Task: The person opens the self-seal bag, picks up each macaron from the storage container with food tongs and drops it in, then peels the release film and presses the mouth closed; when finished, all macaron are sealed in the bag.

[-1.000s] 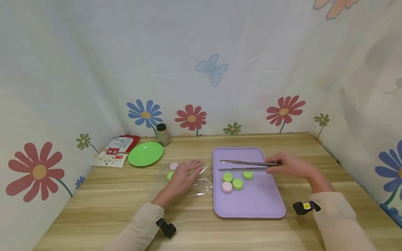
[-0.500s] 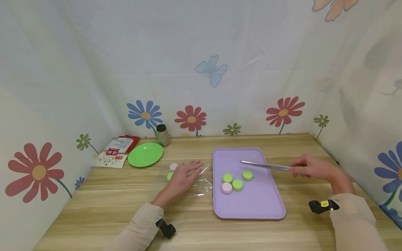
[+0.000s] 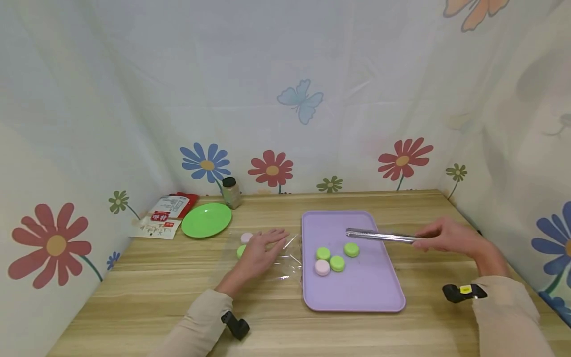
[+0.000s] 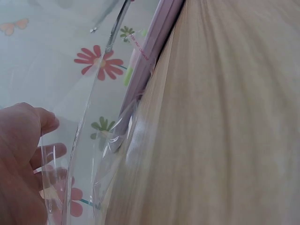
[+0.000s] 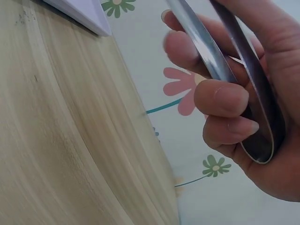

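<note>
My right hand (image 3: 452,240) grips metal tongs (image 3: 382,235) at their rear end, fingers curled round the bent part (image 5: 263,140) in the right wrist view. The tong tips sit close together above the purple tray (image 3: 357,297), holding nothing. Three green macarons (image 3: 337,263) and a pink macaron (image 3: 322,267) lie on the tray. My left hand (image 3: 258,255) rests over a clear plastic bag (image 3: 285,270) beside the tray, its fingers relaxed. Partly hidden by that hand are a pink macaron (image 3: 247,238) and a green macaron (image 3: 241,251). Clear film (image 4: 89,122) runs past the left fingers in the left wrist view.
A green plate (image 3: 206,220) stands at the back left, with a dark-lidded jar (image 3: 231,192) behind it. Red and white packets (image 3: 165,213) lie left of the plate. A flowered curtain (image 3: 348,124) closes off the back and sides of the wooden table (image 3: 267,327).
My right hand drew back to the right with the tongs, and the tong arms went from spread apart to close together. The left hand and the macarons stayed put.
</note>
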The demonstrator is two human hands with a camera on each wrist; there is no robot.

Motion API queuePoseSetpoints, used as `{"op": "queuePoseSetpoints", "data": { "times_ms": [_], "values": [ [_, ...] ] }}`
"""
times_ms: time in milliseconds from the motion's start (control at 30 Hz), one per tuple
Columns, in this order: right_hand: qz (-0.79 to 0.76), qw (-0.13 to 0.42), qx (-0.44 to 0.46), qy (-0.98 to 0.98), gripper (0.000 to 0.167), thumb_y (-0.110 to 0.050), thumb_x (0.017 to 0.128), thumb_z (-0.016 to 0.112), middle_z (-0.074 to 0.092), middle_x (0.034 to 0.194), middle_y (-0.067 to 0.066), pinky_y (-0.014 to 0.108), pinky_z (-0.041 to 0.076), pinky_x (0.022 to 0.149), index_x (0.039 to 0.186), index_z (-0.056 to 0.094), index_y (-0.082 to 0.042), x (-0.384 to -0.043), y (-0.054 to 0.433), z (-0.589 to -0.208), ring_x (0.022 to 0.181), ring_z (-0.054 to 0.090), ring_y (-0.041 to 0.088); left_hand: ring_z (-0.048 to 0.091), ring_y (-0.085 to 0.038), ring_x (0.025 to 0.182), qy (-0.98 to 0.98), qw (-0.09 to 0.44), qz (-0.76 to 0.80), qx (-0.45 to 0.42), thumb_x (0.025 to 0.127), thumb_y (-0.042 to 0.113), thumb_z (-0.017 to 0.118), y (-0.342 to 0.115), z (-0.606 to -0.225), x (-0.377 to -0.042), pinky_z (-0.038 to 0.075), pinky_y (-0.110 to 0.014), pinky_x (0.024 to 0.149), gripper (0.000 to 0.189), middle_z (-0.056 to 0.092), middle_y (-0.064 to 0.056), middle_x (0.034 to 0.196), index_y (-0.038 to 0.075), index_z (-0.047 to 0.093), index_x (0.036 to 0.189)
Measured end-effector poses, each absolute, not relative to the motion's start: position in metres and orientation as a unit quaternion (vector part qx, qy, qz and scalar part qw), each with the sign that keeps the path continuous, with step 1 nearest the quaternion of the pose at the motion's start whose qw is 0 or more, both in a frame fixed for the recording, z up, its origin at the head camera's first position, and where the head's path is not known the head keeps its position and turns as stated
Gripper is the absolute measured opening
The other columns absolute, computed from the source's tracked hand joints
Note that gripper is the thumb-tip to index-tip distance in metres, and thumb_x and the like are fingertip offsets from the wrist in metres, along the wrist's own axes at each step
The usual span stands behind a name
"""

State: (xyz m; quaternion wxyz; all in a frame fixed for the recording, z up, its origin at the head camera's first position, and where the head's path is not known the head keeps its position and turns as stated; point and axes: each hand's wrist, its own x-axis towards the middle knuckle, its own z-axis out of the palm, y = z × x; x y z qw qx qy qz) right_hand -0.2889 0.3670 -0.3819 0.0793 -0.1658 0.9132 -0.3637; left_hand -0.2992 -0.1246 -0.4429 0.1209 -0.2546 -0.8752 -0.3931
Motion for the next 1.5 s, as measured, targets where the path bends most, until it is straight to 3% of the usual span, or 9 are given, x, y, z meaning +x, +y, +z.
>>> {"op": "queuePoseSetpoints", "data": {
  "times_ms": [367, 733, 1067, 1500],
  "values": [
    [-0.31, 0.06, -0.19, 0.93, 0.035, -0.026, 0.079, 0.087, 0.069, 0.08, -0.001, 0.027, 0.049, 0.053, 0.1, 0.077, 0.0, -0.293, 0.371, -0.384, 0.065, 0.053, 0.012, 0.046, -0.035, 0.137, -0.875, 0.12, -0.393, -0.255, 0.101, 0.026, 0.061, -0.125, -0.441, -0.299, 0.019, -0.064, 0.115, 0.034, 0.059, -0.015, 0.138, 0.009, 0.068, 0.131],
    [-0.278, 0.05, -0.195, 0.939, 0.036, -0.026, 0.075, 0.089, 0.073, 0.093, 0.005, 0.027, 0.052, 0.067, 0.099, 0.078, -0.002, -0.291, 0.371, -0.387, 0.079, 0.058, 0.014, 0.047, -0.037, 0.136, -0.872, 0.121, -0.397, -0.258, 0.101, 0.024, 0.061, -0.125, -0.441, -0.298, 0.018, -0.066, 0.115, 0.033, 0.059, -0.016, 0.138, 0.008, 0.068, 0.129],
    [-0.285, 0.021, -0.19, 0.939, 0.036, -0.028, 0.077, 0.088, 0.073, 0.088, -0.003, 0.027, 0.052, 0.066, 0.101, 0.079, -0.003, -0.288, 0.351, -0.373, 0.079, 0.06, 0.015, 0.044, -0.036, 0.138, -0.877, 0.111, -0.397, -0.246, 0.102, 0.025, 0.06, -0.125, -0.439, -0.298, 0.016, -0.064, 0.116, 0.034, 0.059, -0.012, 0.139, 0.011, 0.067, 0.131],
    [-0.24, 0.001, -0.276, 0.93, 0.037, -0.033, 0.078, 0.087, 0.067, 0.077, -0.01, 0.025, 0.048, 0.057, 0.101, 0.079, -0.005, -0.291, 0.267, -0.368, 0.065, 0.054, 0.009, 0.048, -0.039, 0.134, -0.869, 0.128, -0.4, -0.262, 0.101, 0.022, 0.061, -0.124, -0.443, -0.299, 0.02, -0.066, 0.114, 0.032, 0.061, -0.015, 0.136, 0.006, 0.069, 0.128]
  ]
}}
